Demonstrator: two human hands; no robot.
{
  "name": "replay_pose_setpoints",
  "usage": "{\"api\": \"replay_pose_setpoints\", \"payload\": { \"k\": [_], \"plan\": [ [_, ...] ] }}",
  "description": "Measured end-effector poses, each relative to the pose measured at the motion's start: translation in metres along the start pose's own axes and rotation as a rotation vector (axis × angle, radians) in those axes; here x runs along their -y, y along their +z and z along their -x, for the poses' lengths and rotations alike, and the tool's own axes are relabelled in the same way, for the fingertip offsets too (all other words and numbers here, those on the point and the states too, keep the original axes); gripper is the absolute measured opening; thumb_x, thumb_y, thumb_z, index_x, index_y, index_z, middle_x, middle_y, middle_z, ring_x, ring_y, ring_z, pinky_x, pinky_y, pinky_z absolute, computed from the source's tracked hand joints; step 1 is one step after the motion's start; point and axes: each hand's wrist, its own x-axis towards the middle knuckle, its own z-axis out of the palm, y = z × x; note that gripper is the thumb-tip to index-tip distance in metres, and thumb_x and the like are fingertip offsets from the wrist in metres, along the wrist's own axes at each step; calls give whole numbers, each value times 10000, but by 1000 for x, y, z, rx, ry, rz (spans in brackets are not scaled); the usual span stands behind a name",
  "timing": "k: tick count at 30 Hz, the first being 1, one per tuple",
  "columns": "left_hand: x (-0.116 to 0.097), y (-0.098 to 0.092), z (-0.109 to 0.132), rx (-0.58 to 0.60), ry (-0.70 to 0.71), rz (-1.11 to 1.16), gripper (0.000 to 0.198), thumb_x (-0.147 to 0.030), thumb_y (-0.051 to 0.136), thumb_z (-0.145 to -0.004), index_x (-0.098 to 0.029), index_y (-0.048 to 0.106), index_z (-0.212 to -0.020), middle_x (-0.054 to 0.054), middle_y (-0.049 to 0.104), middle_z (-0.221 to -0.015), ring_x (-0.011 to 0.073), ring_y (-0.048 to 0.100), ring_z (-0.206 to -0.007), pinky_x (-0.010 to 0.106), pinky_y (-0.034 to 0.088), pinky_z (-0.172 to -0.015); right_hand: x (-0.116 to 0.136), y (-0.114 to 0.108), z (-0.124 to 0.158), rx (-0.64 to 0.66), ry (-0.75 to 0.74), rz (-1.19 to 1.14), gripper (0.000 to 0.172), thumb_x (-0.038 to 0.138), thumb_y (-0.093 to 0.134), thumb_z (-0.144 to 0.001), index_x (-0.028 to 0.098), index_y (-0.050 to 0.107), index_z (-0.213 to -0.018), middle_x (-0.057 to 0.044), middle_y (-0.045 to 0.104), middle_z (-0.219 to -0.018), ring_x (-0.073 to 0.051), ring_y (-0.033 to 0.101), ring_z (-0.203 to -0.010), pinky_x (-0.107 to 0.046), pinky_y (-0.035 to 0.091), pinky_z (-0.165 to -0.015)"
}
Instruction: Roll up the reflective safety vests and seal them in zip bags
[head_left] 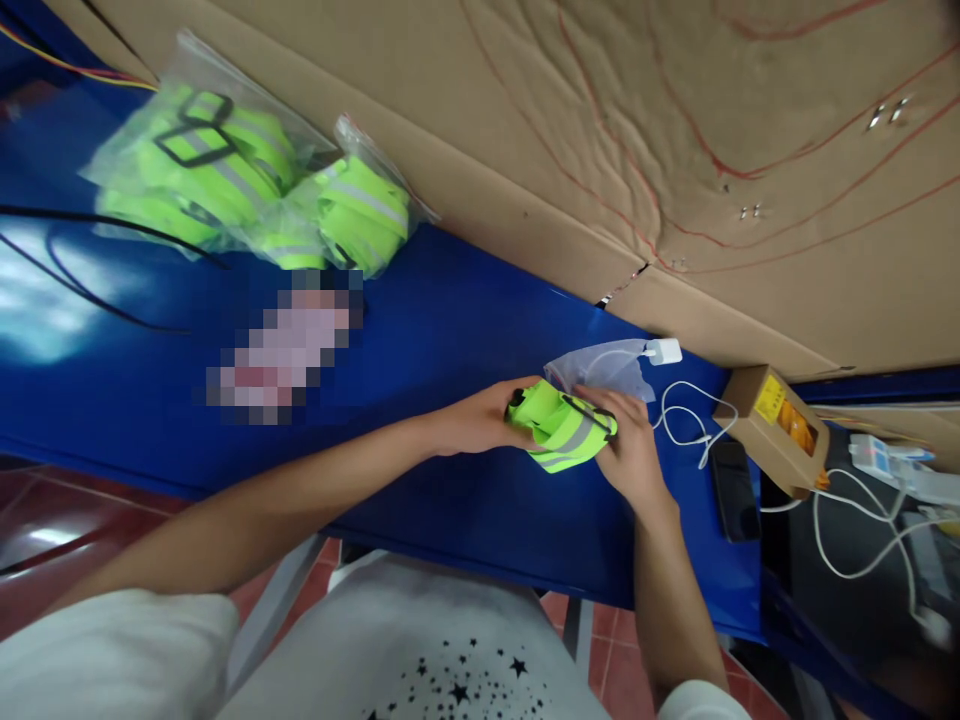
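A folded neon-yellow strap (566,428) with a grey reflective stripe and black buckle parts is held between both hands above the blue table (450,310). My left hand (487,415) grips its left side, fingers closed on it. On the other side my right hand (626,430) has its fingers wrapped round the strap's right end. Just behind the hands lies a clear plastic bag (604,365), partly hidden by my right hand.
Clear bags of neon straps (217,170) lie at the back left, near black cables. A blurred-out item (289,345) is in front. To the right are a white charger (664,351), a phone (735,490) and a cardboard box (772,430). Cardboard stands along the back.
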Motion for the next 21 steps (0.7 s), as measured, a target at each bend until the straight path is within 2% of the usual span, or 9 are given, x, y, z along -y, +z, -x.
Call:
{"api": "replay_pose_setpoints", "payload": {
  "k": [3,4,6,8,11,14,17,21],
  "plan": [
    [-3,-2,3,138,-43,34,523,-184,928,-693,-176,674,-1151,95,731,-1255,209,699,-1115,344,517,-995,1,-5,2,35,49,-132,606,225,672,-921,281,531,-1508,-85,691,-1412,-285,655,-1288,-475,503,-1076],
    [-4,-2,3,177,-49,50,511,-191,929,-703,-180,676,-1147,106,714,-1314,215,694,-1155,349,518,-1008,2,-6,3,11,75,-153,590,262,700,-928,289,544,-1496,-85,696,-1404,-283,656,-1289,-468,522,-1068],
    [-4,-1,4,208,-43,70,481,-199,931,-711,-179,678,-1120,115,704,-1343,219,688,-1187,357,519,-1021,6,-6,2,-73,97,-116,448,318,727,-942,291,643,-1382,-75,751,-1295,-280,691,-1218,-464,545,-1040],
    [-4,0,5,192,-38,68,484,-199,937,-703,-171,679,-1112,108,730,-1277,215,699,-1146,357,522,-1012,9,-4,1,-168,69,-27,279,324,725,-958,274,728,-1232,-62,795,-1149,-267,732,-1091,-459,557,-995],
    [-4,3,4,141,-55,35,484,-201,921,-721,-166,680,-1139,78,758,-1156,189,710,-1031,338,528,-972,11,0,-2,-319,44,39,179,273,713,-969,253,773,-1137,-52,804,-1060,-243,754,-987,-425,571,-922],
    [-4,4,3,117,-80,-2,455,-195,899,-737,-165,680,-1134,61,762,-1103,175,701,-979,318,530,-932,11,0,-2,-424,46,66,197,249,699,-975,257,789,-1151,-57,791,-1057,-234,748,-970,-399,580,-876],
    [-4,5,4,112,-126,-23,464,-213,897,-725,-162,674,-1129,63,755,-1102,186,691,-982,329,526,-922,15,-4,-2,-458,30,93,239,230,671,-987,259,781,-1197,-62,783,-1054,-231,742,-957,-385,587,-853],
    [-3,4,4,-19,-213,-68,575,-239,902,-691,-166,637,-1196,68,729,-1125,219,681,-1031,361,521,-933,23,-8,0,-455,-28,104,302,169,657,-983,264,761,-1250,-63,770,-1064,-225,733,-961,-371,585,-852]
  ]
}}
